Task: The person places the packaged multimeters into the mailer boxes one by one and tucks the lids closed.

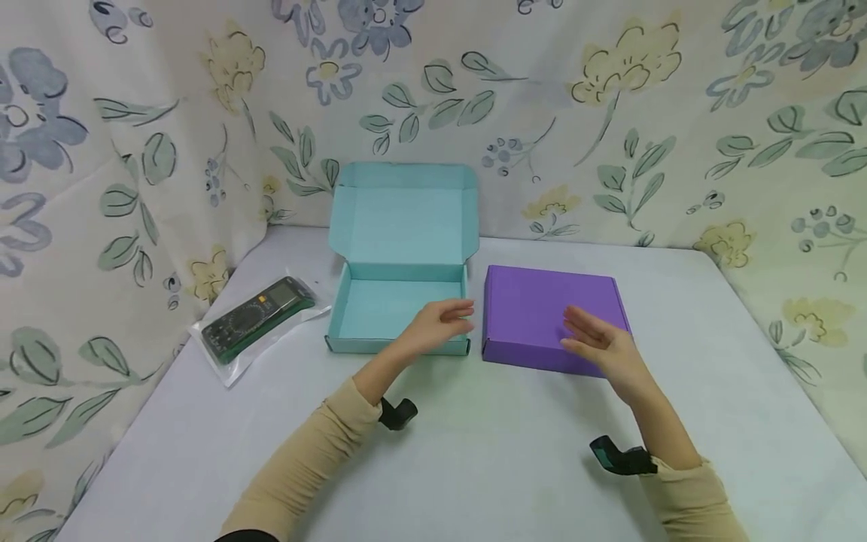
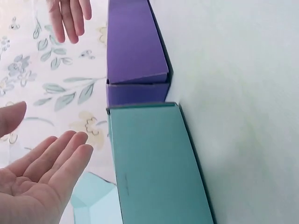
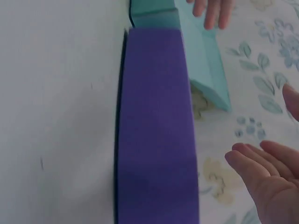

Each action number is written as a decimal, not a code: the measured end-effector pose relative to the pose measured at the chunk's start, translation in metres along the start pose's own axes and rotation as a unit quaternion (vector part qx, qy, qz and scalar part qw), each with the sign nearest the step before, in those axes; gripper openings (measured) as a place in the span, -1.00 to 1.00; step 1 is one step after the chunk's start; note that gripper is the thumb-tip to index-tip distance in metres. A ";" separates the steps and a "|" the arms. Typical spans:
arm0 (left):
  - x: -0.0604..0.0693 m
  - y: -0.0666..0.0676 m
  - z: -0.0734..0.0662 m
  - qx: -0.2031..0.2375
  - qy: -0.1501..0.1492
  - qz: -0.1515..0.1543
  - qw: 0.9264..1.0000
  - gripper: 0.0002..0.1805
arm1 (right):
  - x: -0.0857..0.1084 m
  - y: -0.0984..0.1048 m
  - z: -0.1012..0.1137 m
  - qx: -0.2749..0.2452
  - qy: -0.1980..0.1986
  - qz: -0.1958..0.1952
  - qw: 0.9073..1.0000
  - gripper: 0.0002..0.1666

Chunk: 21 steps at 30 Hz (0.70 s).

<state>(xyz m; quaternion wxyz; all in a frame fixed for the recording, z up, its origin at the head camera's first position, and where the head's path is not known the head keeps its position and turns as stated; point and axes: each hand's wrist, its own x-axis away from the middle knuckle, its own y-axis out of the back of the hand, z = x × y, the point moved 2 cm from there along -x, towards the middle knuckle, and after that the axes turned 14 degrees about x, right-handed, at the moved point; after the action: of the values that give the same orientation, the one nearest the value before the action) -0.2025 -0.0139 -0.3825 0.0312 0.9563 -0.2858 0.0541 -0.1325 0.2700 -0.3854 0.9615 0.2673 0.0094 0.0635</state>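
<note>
Head view — closed purple cardboard box (image 1: 531,309) on the white tabletop (image 1: 501,452), long axis running left to right, below the nearer right hand (image 1: 609,357).
Left hand (image 1: 433,327) hangs over the open teal cardboard box (image 1: 404,233); both hands' fingers (image 2: 72,168) extend, empty — thumbs apart.

We count two boxes: one teal box (image 1: 404,233) and, right of it, one purple box (image 1: 524,316); left of the teal box, one bagged multimeter (image 1: 254,316); one left hand (image 1: 440,327), one right hand (image 1: 605,351); two wrist cameras (image 1: 398,415).
</note>
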 end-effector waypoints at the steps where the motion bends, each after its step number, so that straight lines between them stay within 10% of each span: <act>1: 0.001 0.002 0.001 0.002 0.001 -0.001 1.000 -0.41 | -0.003 -0.006 0.002 -0.013 0.003 0.009 1.000 -0.15; 21: 0.046 0.048 0.008 0.026 0.014 -0.060 0.998 -0.32 | -0.047 -0.104 0.039 -0.088 0.020 0.095 0.991 -0.04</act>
<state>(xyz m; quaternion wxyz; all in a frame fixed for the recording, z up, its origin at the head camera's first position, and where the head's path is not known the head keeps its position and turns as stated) -0.1905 -0.0797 -0.3836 0.0132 0.9712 -0.2262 0.0734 -0.1645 0.1555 -0.4060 0.9705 0.1803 -0.0025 0.1603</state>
